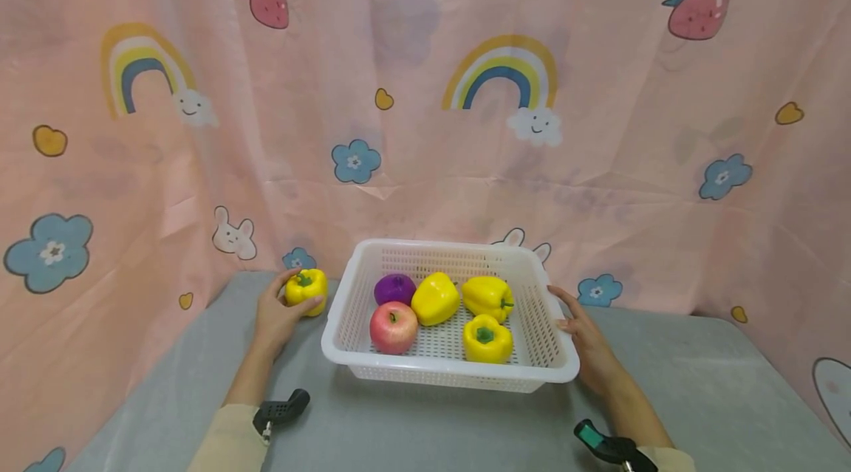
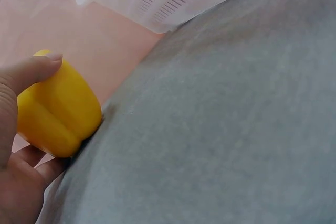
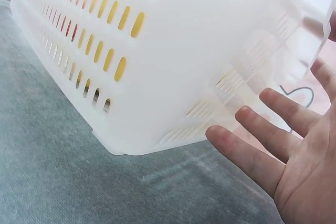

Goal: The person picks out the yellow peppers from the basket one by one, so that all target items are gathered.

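Observation:
My left hand [image 1: 278, 317] grips a yellow bell pepper [image 1: 307, 292] just left of the white basket [image 1: 452, 370]. In the left wrist view, the thumb lies over that pepper [image 2: 60, 106] and fingers are under it, close to the grey tabletop. My right hand [image 1: 593, 345] touches the basket's right side near the rim. The right wrist view shows its fingers [image 3: 252, 156] spread and fairly straight beside the perforated wall. Inside the basket are a purple round item [image 1: 394, 288], a red apple [image 1: 394, 328] and three yellow bell peppers [image 1: 435, 299].
The grey table [image 1: 412, 428] runs under the basket and both forearms. A pink curtain [image 1: 425, 199] printed with rainbows, strawberries and flowers hangs directly behind. Each wrist wears a black camera mount [image 1: 282, 409].

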Tool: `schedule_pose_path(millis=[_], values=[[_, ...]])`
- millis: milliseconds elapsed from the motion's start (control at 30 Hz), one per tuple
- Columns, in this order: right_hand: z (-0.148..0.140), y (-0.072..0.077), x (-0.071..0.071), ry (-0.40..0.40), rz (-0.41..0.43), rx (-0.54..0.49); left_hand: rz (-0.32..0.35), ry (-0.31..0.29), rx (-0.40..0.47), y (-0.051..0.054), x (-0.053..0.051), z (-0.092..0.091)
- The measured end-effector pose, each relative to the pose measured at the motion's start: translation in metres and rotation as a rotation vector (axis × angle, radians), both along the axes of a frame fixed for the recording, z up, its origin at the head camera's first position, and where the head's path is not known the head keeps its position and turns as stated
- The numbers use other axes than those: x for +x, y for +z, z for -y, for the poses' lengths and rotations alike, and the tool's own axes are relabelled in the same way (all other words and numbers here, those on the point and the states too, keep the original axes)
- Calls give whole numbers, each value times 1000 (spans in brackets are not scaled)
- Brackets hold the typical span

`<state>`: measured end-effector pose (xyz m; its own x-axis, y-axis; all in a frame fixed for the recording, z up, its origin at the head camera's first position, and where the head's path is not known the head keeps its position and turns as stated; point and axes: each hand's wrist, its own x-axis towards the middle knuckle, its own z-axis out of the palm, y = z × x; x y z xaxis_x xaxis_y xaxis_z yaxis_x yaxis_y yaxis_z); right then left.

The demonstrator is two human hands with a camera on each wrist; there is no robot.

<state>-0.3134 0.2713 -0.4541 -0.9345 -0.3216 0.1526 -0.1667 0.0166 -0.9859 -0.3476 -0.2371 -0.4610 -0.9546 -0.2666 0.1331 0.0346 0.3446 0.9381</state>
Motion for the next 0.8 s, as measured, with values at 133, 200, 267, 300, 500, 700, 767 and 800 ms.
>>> schedule_pose_path(millis=[133,200,267,300,500,700,767,800], values=[[0,0,0,6,-6,1,-8,2,7,-1,-1,0],[-1,-1,0,5,-6,4,-12,4,5,-1,-1,0],[-1,-1,-1,3,-5,6,-16,7,0,-1,-1,0],[0,-1,-1,1,-5,6,-15,7,-3,0,0,-1],[1,-2,0,-16,-2,12,1,-5,-44,3,2,0],[2,-1,1,-40,-2,29,-12,-22,-28,13,2,3],[2,0,1,-43,1,28,-28,-9,-33,18,2,3],[2,0,1,-42,1,27,-38,-2,-38,20,2,3]])
